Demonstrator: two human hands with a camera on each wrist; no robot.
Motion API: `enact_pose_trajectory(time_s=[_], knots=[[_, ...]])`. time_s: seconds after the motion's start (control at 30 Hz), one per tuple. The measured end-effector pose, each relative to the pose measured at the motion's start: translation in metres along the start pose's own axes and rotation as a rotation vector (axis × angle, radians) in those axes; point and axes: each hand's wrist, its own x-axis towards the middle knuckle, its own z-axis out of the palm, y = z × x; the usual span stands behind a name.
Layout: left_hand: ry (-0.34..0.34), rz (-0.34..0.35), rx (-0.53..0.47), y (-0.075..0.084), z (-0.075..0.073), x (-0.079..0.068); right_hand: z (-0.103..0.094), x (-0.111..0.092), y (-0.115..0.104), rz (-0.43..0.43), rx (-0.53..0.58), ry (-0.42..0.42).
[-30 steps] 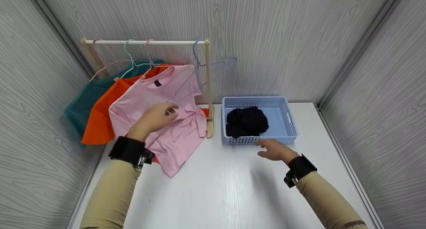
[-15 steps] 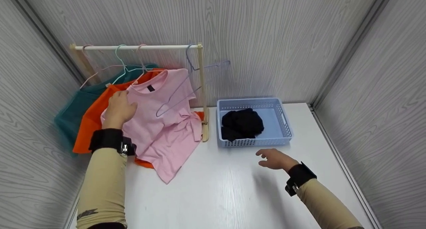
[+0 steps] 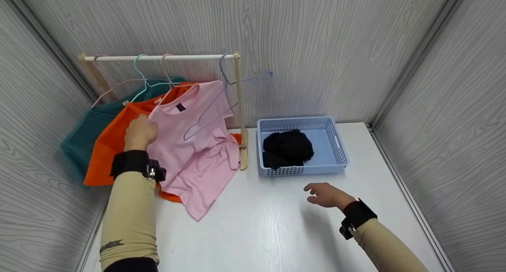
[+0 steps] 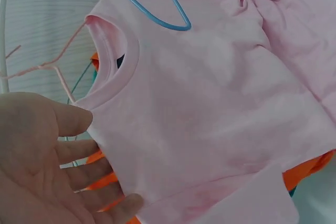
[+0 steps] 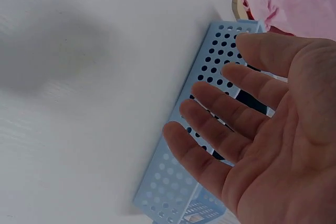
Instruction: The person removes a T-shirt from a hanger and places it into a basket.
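Note:
In the head view my left hand (image 3: 140,133) is at the left shoulder of a pink T-shirt (image 3: 189,141), which hangs from a pink hanger (image 3: 167,72). In the left wrist view the thumb lies right at the shirt's shoulder edge and the loosely spread fingers (image 4: 86,174) reach along its side. A bare blue hanger (image 3: 209,119) hangs in front of the shirt. My right hand (image 3: 327,195) hovers over the table before a light blue basket (image 3: 322,170), fingers relaxed and holding nothing. Crumpled black cloth (image 3: 290,145) lies in the basket's left part.
The hangers hang on a white rail (image 3: 189,57) with wooden posts (image 3: 240,106). Behind the pink shirt are an orange garment (image 3: 108,145) and a teal garment (image 3: 81,133). The white table (image 3: 253,232) is enclosed by grey wood-grain walls (image 3: 316,46).
My left hand has moved left from the pink shirt's middle to its shoulder, uncovering the blue hanger's lower end. My right hand stays before the basket. The head view has shifted slightly.

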Motion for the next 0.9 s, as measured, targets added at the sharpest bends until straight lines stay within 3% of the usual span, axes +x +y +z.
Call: enact_pose_trajectory(time_s=[0.23,0.43,0.63,0.9], knots=[[0.102,0.056,0.142,0.027,0.009,-0.001,0.005,0.004,-0.006,0.003,-0.002,-0.008],[0.122,0.106,0.138,0.042,0.019,0.000,0.014,0.009,-0.012,-0.003,0.002,-0.027],[0.197,0.161,0.135,0.047,0.024,0.000,0.018,0.009,-0.013,0.013,0.015,-0.036],[0.284,0.201,0.118,0.040,0.008,-0.008,0.018,0.007,-0.008,0.035,0.037,-0.048]])
